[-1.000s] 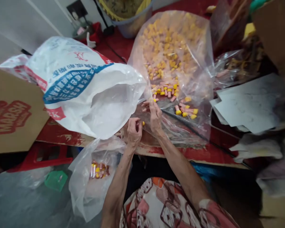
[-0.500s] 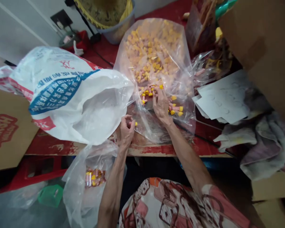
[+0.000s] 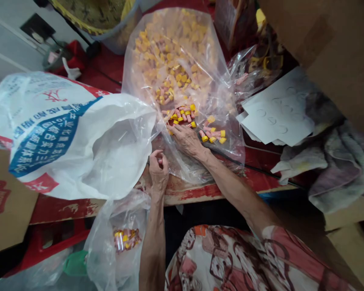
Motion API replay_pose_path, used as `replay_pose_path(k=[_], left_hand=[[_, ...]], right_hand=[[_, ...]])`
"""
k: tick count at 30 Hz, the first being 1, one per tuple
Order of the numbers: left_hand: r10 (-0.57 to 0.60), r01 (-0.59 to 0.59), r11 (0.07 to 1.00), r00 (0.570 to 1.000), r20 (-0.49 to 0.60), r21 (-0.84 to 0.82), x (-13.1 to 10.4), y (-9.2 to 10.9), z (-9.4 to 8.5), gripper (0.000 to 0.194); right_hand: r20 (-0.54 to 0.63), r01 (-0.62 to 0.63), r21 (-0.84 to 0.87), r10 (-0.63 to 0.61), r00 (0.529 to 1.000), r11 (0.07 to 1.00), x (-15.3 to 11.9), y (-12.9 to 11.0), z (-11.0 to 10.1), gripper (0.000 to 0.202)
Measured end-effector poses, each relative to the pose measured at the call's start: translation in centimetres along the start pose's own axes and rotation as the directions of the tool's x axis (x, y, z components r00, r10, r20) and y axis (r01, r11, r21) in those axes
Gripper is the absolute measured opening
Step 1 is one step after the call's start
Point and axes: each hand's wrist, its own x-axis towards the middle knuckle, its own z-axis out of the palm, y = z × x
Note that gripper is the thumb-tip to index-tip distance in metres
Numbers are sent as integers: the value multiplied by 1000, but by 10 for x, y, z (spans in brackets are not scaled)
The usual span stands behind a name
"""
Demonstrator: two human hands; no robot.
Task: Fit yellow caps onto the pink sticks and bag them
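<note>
A large clear plastic bag (image 3: 194, 169) lies on the table, full of small pink patterned tubes with yellow caps. Several capped tubes (image 3: 185, 113) have spilled at its mouth. Over their near edge my right hand (image 3: 186, 139) reaches with fingers stretched out, the fingertips touching the tubes at left; no tube shows lifted in it. Closer to the table's front edge, my left hand (image 3: 158, 167) is closed around a small pink tube (image 3: 160, 161), mostly hidden by the fingers. Left of that hand, a white woven sack (image 3: 121, 157) gapes toward it.
Below the table edge hangs a clear bag (image 3: 101, 238) holding more capped tubes (image 3: 127, 240). White paper sheets (image 3: 279, 109) and a grey cloth (image 3: 342, 169) lie at right. Cardboard boxes (image 3: 324, 44) flank both sides. A basin (image 3: 118, 36) stands behind.
My right hand has moved left along the spilled tubes, and its fingers have straightened. My left hand has turned, so its tube's yellow cap no longer shows. The whole view has shifted slightly.
</note>
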Motion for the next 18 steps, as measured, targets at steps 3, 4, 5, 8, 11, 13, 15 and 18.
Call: replay_pose_path(k=[3,4,5,8,11,13,15,18], left_hand=[[-150,153,971,988,31,-184,1,4,-3,36],[-203,208,946,978,46,-250,2,7,-6,37],[-245,250,920,968,53,-301,1,10,-8,37],[-275,253,913,961,-24,-320,-3,19,-16,34],[-164,134,979,964,-211,-151,-12,19,-18,29],[-52,60,998,974,-221,26,-14,14,-17,27],[-3,18,989,994,-108,143,-13,9,-18,25],[-67,66,991,998,0,118,-4,10,-26,26]], right_hand=[[-39,-82,54,84,996,995,2,1,-1,41],[-84,-100,91,107,991,991,2,0,-3,37],[-143,-98,137,118,983,986,2,-2,-6,34],[-332,7,288,94,938,958,-3,-14,-14,25],[-358,102,370,40,933,923,-12,-32,-10,19],[-308,145,402,-16,951,904,-18,-44,1,15],[-243,180,427,-80,967,886,-24,-54,14,13],[-142,176,428,-126,982,887,-28,-61,28,11]])
